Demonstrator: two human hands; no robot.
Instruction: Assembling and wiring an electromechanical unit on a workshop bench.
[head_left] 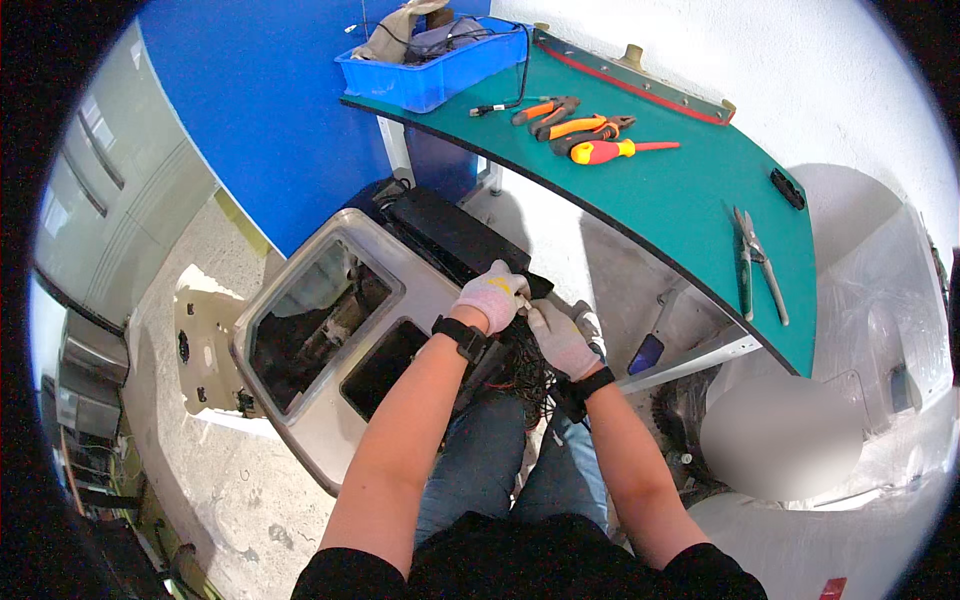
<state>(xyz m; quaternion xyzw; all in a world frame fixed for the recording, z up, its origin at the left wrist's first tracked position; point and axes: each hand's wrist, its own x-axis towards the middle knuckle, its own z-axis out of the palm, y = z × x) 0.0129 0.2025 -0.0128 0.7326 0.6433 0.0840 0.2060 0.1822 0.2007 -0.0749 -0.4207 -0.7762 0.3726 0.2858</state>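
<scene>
Both hands wear whitish knit gloves, with a dark band at each wrist. My left hand [492,294] has its fingers curled and pressed together, close beside my right hand. My right hand [560,338] is pinched closed at the same spot. What lies between the fingertips is too small and covered to name. Just below the hands, above my knees, hangs a tangled bundle of thin dark and reddish wires [524,362]. A long black box-like part [455,233] lies beyond my left hand.
A green-topped table [690,210] holds a blue bin [430,80] with cables, orange-handled pliers [580,128], a red-yellow screwdriver [605,151], metal snips [755,262] and a small black part [788,188]. A beige panel with cut-outs [300,420] stands left of my legs. Plastic-wrapped items [880,330] stand at right.
</scene>
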